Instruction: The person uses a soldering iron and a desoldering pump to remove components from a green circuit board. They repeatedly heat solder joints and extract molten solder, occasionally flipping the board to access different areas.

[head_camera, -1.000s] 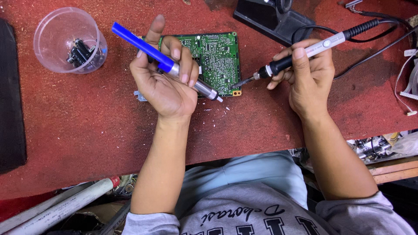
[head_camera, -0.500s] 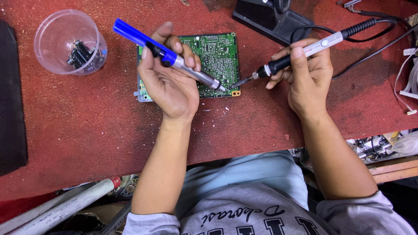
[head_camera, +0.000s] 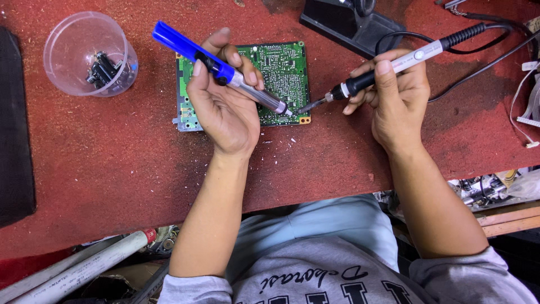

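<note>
two hands, two tools, one green circuit board [head_camera: 281, 73] on a red worktop [head_camera: 112, 163]

the left hand [head_camera: 225, 110] is clenched around one blue desoldering pump [head_camera: 216, 66], its silver tip down at the board's near right corner; the right hand [head_camera: 396, 93] grasps one soldering iron [head_camera: 388, 67] like a pen, its fine tip meeting the board at that same corner, just beside the pump's nozzle; the board lies flat, partly under the left hand; one clear plastic cup [head_camera: 67, 42] stands well apart at the far left, with a small heap of dark parts inside, too jumbled to count; one black stand [head_camera: 343, 22] sits beyond the board; a black cable [head_camera: 495, 53] runs off from the iron; white flecks lie scattered near the board's front edge.
</note>
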